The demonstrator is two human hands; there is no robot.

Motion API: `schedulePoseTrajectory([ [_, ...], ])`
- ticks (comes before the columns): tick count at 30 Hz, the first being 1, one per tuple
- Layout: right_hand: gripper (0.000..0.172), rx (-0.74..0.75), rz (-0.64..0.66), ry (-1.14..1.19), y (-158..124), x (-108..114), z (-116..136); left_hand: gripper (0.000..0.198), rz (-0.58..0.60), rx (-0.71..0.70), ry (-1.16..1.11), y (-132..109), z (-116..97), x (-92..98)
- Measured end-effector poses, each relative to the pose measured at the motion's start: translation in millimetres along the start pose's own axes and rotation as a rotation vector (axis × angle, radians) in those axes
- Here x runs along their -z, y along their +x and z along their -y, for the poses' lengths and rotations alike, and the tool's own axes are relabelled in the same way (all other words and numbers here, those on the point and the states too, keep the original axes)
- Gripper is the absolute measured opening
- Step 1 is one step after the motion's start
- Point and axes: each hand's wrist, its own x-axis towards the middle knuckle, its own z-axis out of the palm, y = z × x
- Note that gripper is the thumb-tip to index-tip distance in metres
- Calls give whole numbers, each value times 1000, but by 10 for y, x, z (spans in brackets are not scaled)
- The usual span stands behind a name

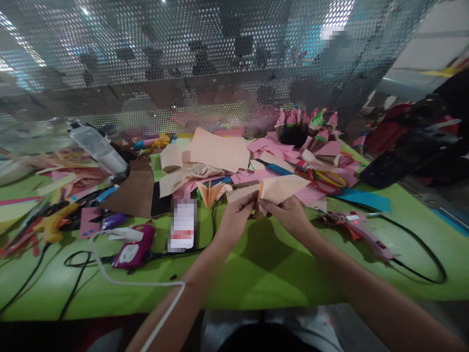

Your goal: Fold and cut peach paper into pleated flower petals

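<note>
Between my two hands is a sheet of peach paper (284, 188), lifted just above the green tabletop and bent where I hold it. My left hand (240, 215) pinches its left part, where a folded edge shows. The fingers of my right hand (287, 210) are closed on the lower middle of the sheet. Left of my hands stands a folded orange paper piece (210, 194), shaped like a fan. Scissors with red and yellow handles (326, 181) lie behind my right hand, near a blue-handled tool (280, 168). Fingertips are partly hidden by the paper.
A pink glue gun (361, 230) with a looping black cord lies at right. To the left are a phone (183, 225), a magenta power strip (134, 247) and a yellow glue gun (54, 222). Paper scraps (220, 149) and paper ice-cream cones (318, 120) fill the back, before a perforated metal screen (205, 58).
</note>
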Motion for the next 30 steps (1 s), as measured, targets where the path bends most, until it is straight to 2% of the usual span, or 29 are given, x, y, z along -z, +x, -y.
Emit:
schedulePoseTrajectory([
  [4,31,13,-37,-88,0,1,-7,34,14,-8,7,9,7,-6],
  [12,31,71,-77,-259,-12,-4,16,51,18,4,24,24,57,-6],
  [19,33,125,-121,-441,-25,8,65,52,19,1,49,11,47,-14],
  [26,35,136,-124,-474,-16,-10,77,50,-2,25,78,-7,36,-24],
  [30,32,135,-117,-445,-7,-16,64,49,40,28,46,-12,35,-38],
])
